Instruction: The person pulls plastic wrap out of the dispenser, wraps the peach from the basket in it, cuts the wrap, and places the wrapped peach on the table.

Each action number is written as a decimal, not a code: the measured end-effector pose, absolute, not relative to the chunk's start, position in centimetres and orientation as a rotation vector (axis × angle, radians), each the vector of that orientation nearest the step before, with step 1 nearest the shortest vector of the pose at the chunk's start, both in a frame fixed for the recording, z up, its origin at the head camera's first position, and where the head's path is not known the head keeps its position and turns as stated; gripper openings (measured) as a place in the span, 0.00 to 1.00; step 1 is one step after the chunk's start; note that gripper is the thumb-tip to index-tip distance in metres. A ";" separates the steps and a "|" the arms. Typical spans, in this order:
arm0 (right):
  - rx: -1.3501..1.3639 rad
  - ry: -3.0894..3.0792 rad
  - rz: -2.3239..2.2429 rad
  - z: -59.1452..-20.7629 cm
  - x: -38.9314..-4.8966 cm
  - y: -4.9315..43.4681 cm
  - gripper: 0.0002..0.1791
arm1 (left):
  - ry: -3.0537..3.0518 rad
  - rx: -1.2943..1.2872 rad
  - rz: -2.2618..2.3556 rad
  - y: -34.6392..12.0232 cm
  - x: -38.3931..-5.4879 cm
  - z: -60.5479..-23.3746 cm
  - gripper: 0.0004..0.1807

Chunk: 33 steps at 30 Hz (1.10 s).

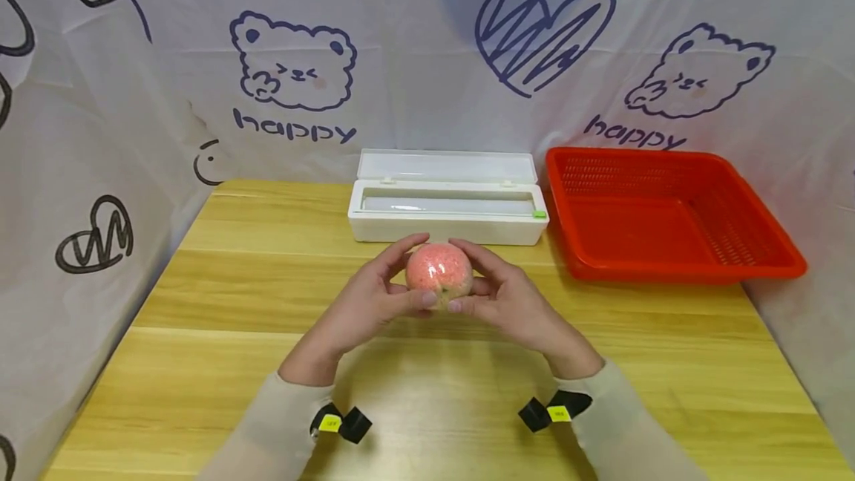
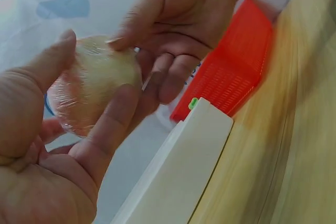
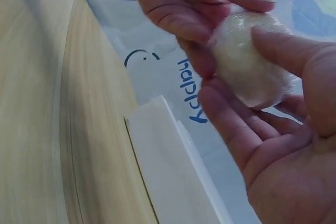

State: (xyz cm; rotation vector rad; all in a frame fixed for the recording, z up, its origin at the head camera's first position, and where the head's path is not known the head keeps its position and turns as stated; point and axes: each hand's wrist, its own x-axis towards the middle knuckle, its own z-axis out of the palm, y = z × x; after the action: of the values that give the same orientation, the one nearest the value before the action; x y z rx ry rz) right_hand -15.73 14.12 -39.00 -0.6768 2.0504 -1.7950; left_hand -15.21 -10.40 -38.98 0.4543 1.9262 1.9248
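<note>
A pink and pale yellow peach (image 1: 437, 267), tightly covered in clear cling film, is held up above the table in front of the white box. My left hand (image 1: 364, 299) grips its left side, thumb on the near face and fingers round the back. From the right, my right hand (image 1: 517, 303) grips it the same way, the two thumb tips close together. In the left wrist view the wrapped peach (image 2: 94, 82) shows creased, shiny film. The right wrist view shows the pale side of the peach (image 3: 247, 59) between both hands.
Behind the hands stands a white cling film dispenser box (image 1: 447, 230), lid raised, a roll inside and a green slider at its right end. A red plastic basket (image 1: 688, 273) sits at the back right of the wooden table (image 1: 220, 362). Printed white cloth (image 1: 414, 43) hangs behind.
</note>
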 end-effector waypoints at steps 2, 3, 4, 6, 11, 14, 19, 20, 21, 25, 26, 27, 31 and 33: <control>-0.670 2.149 -1.786 -38.8 -15.6 14.0 0.47 | 1.971 0.467 1.898 -10.3 -15.1 -38.8 0.48; -0.667 2.193 -1.780 -38.7 -15.4 13.9 0.47 | 2.006 0.477 1.871 -10.2 -15.1 -38.7 0.49; -0.672 2.229 -1.775 -38.8 -15.3 13.8 0.47 | 2.039 0.496 1.845 -10.2 -15.0 -38.6 0.50; -0.683 2.292 -1.763 -38.9 -15.1 13.7 0.48 | 2.091 0.525 1.806 -10.2 -15.0 -38.5 0.51; -0.683 2.225 -1.798 -39.3 -15.0 13.6 0.48 | 2.218 0.592 1.759 -10.2 -14.8 -38.9 0.52; -0.574 2.032 -1.920 -39.3 -15.1 13.6 0.42 | 2.385 0.618 1.721 -9.7 -14.7 -39.2 0.51; -0.141 1.779 -2.264 -39.4 -15.1 11.3 0.30 | 2.614 0.656 1.586 -7.5 -14.2 -39.6 0.51; -0.051 1.772 -2.347 -39.6 -15.0 10.6 0.30 | 2.604 0.644 1.581 -7.0 -14.1 -39.7 0.51; 0.029 1.783 -2.416 -39.8 -15.0 10.0 0.29 | 2.552 0.614 1.613 -6.6 -13.9 -39.8 0.52; 0.189 1.918 -2.585 -40.4 -14.7 8.5 0.24 | 2.270 0.394 1.865 -5.8 -13.7 -39.9 0.53; 0.183 1.936 -2.581 -40.5 -14.7 8.3 0.23 | 2.217 0.343 1.918 -5.8 -13.6 -39.9 0.52; 0.169 1.937 -2.572 -40.5 -14.7 8.3 0.23 | 2.175 0.314 1.968 -5.8 -13.7 -39.9 0.51; 0.141 1.839 -2.503 -40.2 -15.1 8.6 0.27 | 2.255 0.305 1.968 -6.2 -13.7 -40.1 0.49; 0.170 1.817 -2.460 -39.9 -15.4 8.6 0.29 | 2.334 0.336 1.935 -6.2 -13.7 -40.3 0.49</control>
State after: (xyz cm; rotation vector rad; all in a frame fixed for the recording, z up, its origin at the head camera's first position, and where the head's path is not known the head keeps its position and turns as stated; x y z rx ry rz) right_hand -15.44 8.62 -39.91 0.1697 1.8172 -2.4597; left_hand -13.66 -6.24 -40.34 0.3360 2.3339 1.9353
